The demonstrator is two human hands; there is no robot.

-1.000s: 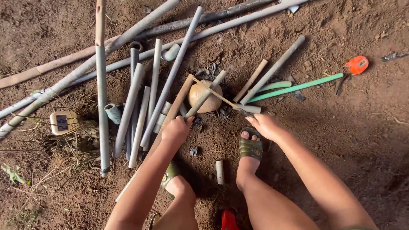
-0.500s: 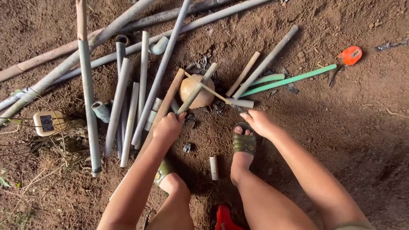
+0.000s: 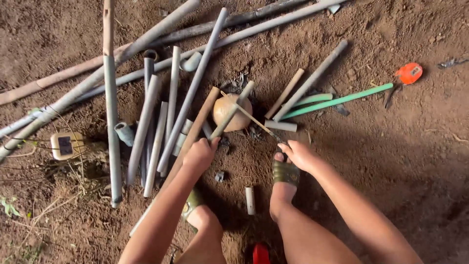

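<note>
Left hand (image 3: 199,155) is closed round the near end of a short grey pipe (image 3: 233,115) lying across a round tan ball (image 3: 232,112) on the dirt. Right hand (image 3: 299,154) pinches the end of a thin stick (image 3: 254,121) crossing it. Other cut pipes (image 3: 161,117) lie loose alongside; nothing looks joined yet.

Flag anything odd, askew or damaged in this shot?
No visible damage, but it is untidy: grey pipes lie criss-crossed on bare dirt, a short pipe offcut sits loose between the feet, and a round brown object lies among them. The left hand grips a pipe resting across it; the right hand touches a thin stick.
</note>
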